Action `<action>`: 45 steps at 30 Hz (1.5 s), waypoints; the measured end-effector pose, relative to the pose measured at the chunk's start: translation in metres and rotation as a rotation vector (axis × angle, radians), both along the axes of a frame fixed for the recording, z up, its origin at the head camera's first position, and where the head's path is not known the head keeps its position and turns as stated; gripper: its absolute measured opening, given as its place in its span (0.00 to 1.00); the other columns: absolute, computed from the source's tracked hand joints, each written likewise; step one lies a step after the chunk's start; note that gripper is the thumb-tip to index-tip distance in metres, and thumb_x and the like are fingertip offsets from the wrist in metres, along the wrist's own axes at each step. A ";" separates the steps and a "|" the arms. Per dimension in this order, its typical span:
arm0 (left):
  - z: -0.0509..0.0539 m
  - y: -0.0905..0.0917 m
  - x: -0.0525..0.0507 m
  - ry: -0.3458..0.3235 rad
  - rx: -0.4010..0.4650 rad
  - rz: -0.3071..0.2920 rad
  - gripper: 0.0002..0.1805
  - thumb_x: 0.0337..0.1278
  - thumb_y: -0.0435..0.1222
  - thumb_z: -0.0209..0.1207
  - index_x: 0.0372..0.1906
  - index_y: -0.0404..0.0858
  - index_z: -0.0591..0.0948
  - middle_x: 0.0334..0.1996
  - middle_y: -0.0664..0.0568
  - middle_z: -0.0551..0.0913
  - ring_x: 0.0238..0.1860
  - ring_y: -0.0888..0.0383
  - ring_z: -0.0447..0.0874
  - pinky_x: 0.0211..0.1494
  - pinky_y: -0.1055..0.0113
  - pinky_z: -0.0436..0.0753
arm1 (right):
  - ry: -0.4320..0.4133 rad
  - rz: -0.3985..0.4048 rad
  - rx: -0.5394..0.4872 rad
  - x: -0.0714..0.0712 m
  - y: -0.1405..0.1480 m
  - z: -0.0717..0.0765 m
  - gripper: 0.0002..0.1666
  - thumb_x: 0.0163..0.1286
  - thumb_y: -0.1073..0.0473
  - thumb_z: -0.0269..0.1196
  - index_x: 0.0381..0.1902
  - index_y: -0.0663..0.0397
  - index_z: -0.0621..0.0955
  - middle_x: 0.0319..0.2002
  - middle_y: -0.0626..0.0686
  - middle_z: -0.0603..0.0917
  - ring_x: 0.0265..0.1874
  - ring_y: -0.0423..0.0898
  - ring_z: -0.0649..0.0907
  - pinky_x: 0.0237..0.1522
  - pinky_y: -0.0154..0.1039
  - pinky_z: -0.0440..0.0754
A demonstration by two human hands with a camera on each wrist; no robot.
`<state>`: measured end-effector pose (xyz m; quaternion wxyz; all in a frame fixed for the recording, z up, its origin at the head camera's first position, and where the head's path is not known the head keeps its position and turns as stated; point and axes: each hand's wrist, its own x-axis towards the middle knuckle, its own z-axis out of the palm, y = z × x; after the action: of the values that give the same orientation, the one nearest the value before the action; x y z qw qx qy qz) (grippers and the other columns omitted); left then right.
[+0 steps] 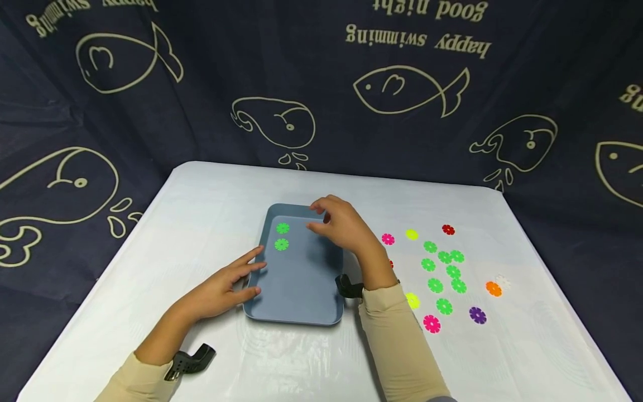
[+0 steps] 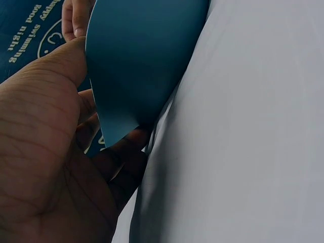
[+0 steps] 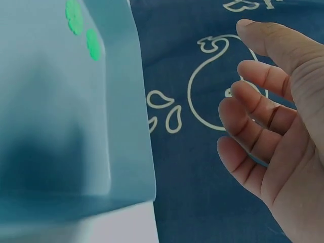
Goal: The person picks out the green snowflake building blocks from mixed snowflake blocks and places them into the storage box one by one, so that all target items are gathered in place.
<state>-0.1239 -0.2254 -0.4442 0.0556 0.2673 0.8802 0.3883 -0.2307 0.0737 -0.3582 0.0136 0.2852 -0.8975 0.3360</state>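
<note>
The fingers of the right hand curve loosely, thumb apart from the forefinger, with nothing visible between them; the hand hangs raised by the far right corner of the tray, perhaps so as not to brush what lies inside. The fingers of the left hand are spread and fairly straight, meeting the left rim of the blue-grey tray, likely to steady it (how hard they press, I cannot tell).

Inside the tray, an upper green disc and a lower green disc lie flat near the left wall, one below the other with a gap between, probably so that neither overlaps its neighbour.

The tray rests on the white surface in front of the person, presumably for both hands to reach it easily. To its right lie loose notched discs: a cluster of green discs, with pink, yellow, red, orange, purple and white ones scattered about them. Beyond hangs a dark cloth printed with fish and whales.
</note>
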 end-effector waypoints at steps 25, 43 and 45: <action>0.003 0.001 0.000 -0.004 -0.009 0.004 0.33 0.65 0.47 0.63 0.71 0.38 0.72 0.79 0.55 0.52 0.76 0.48 0.52 0.70 0.43 0.63 | -0.017 -0.117 0.026 0.007 0.071 -0.020 0.23 0.67 0.53 0.69 0.56 0.56 0.81 0.48 0.52 0.81 0.40 0.48 0.79 0.39 0.44 0.78; 0.002 0.001 0.000 -0.006 -0.013 0.007 0.33 0.66 0.48 0.63 0.71 0.38 0.71 0.79 0.56 0.51 0.76 0.48 0.51 0.70 0.44 0.63 | -0.026 -0.187 0.091 0.012 0.124 -0.032 0.21 0.66 0.56 0.69 0.54 0.59 0.81 0.48 0.59 0.81 0.40 0.52 0.80 0.43 0.48 0.79; 0.002 0.001 0.000 -0.003 -0.010 0.007 0.33 0.66 0.47 0.63 0.71 0.38 0.71 0.79 0.55 0.52 0.76 0.48 0.51 0.70 0.44 0.63 | -0.024 -0.188 0.093 0.013 0.130 -0.033 0.21 0.66 0.56 0.69 0.54 0.60 0.81 0.48 0.60 0.81 0.40 0.52 0.80 0.43 0.48 0.79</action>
<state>-0.1236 -0.2247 -0.4425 0.0569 0.2636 0.8828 0.3847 -0.2181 0.2033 -0.3908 0.0208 0.1958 -0.9351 0.2945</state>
